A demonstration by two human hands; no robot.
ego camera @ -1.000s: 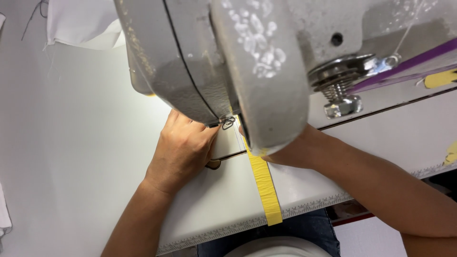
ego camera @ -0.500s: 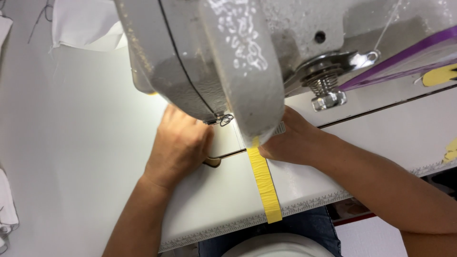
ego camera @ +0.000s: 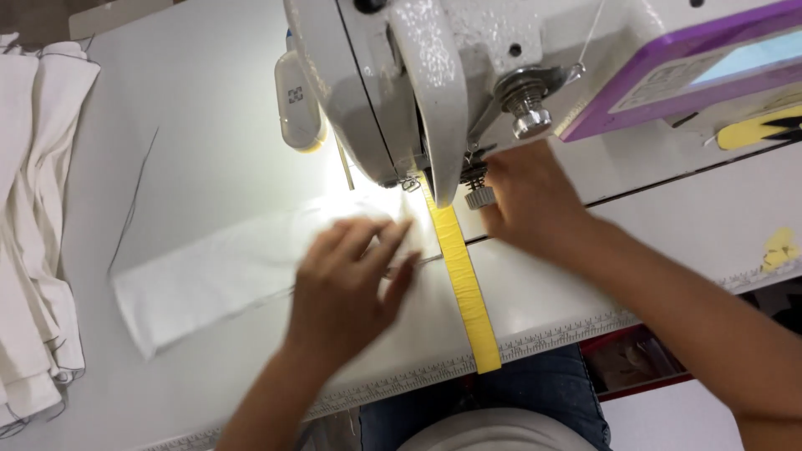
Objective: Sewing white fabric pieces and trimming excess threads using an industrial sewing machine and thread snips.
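While my left hand (ego camera: 347,288) lies flat on the white cloth strip (ego camera: 225,276), fingers spread and loose, gripping nothing, it pins the near end of the strip to the table (ego camera: 209,108) just short of the needle, which I judge keeps the cloth from sliding. The strip runs leftward from the sewing machine (ego camera: 401,92) across the lit patch of table. My right hand (ego camera: 530,200) is up beside the machine head, close to a small ribbed knob (ego camera: 480,198); its fingers are blurred, so I cannot tell whether they pinch anything. A yellow tape (ego camera: 464,280) runs from under the machine to the table's front edge (likely a guide for lining up cloth). Folded white cloth (ego camera: 33,242) waits at the far left.
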